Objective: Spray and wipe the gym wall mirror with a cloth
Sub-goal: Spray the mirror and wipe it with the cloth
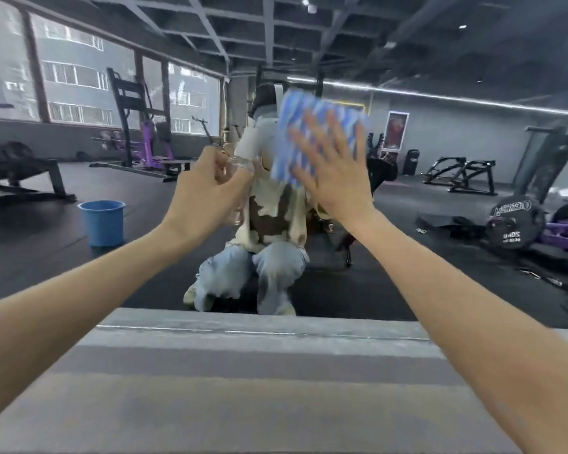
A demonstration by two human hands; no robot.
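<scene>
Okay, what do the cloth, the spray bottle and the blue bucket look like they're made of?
Cloth: soft matte fabric, it seems; blue-white check pattern, though blurred.
Spray bottle: clear plastic, likely; see-through with small glints.
Bucket, seen in the mirror: moulded plastic, probably; even blue, smooth rim.

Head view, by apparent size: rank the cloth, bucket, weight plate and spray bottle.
cloth: largest, though nearest the camera
weight plate and bucket: about alike, both reflections
spray bottle: smallest showing, partly hidden in the left hand
</scene>
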